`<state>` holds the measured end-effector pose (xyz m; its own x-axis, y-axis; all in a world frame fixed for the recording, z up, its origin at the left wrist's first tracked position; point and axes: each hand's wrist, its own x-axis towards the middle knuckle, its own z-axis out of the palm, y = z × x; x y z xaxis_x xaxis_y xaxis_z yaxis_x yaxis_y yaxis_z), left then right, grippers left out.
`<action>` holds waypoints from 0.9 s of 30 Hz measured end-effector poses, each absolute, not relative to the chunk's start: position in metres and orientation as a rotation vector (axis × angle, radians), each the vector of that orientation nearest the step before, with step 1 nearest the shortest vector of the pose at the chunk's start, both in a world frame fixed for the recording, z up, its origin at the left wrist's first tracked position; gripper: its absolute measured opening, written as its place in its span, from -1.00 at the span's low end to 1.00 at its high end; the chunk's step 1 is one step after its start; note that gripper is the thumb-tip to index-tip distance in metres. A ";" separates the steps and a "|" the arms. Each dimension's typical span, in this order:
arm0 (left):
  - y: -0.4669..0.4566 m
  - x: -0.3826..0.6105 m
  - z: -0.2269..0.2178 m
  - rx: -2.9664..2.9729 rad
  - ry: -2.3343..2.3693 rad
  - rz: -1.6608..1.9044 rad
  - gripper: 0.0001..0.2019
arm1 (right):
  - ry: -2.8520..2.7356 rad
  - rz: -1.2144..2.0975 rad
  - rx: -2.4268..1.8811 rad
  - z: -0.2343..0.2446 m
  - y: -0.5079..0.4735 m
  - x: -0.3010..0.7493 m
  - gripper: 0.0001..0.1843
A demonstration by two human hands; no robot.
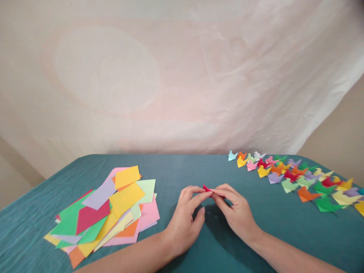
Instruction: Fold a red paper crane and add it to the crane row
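Note:
A small folded piece of red paper (206, 188) is pinched between the fingertips of both my hands, just above the teal tablecloth (182, 170). My left hand (184, 218) grips it from the left with thumb and fingers closed on it. My right hand (234, 210) pinches it from the right. Most of the red paper is hidden by my fingers; only a small pointed corner shows.
A loose pile of coloured paper squares (105, 208) lies to the left of my hands. Several folded paper figures in many colours (298, 178) are laid out in rows at the right. A pale cloth (182, 76) hangs behind the table.

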<state>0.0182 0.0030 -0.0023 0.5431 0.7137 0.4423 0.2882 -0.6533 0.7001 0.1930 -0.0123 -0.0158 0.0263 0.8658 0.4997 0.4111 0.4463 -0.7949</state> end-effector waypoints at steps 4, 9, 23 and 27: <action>0.004 0.018 -0.001 2.188 0.802 0.996 -0.54 | -1.596 0.510 -1.146 -0.014 -0.014 0.192 -0.80; 0.004 0.019 0.000 2.149 0.825 1.021 -0.64 | -1.600 0.524 -1.140 -0.013 -0.015 0.190 -0.81; 0.007 0.022 0.004 2.106 0.940 1.112 -0.85 | -1.599 0.556 -1.125 -0.011 -0.019 0.189 -0.82; 0.009 0.023 0.002 2.077 0.986 1.127 -0.91 | -1.602 0.576 -1.134 -0.009 -0.020 0.189 -0.80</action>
<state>0.0231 0.0092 0.0021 0.3723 0.8149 0.4443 0.3316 -0.5639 0.7564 0.1893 -0.0203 -0.0093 -0.0097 0.8831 0.4692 0.3821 0.4369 -0.8143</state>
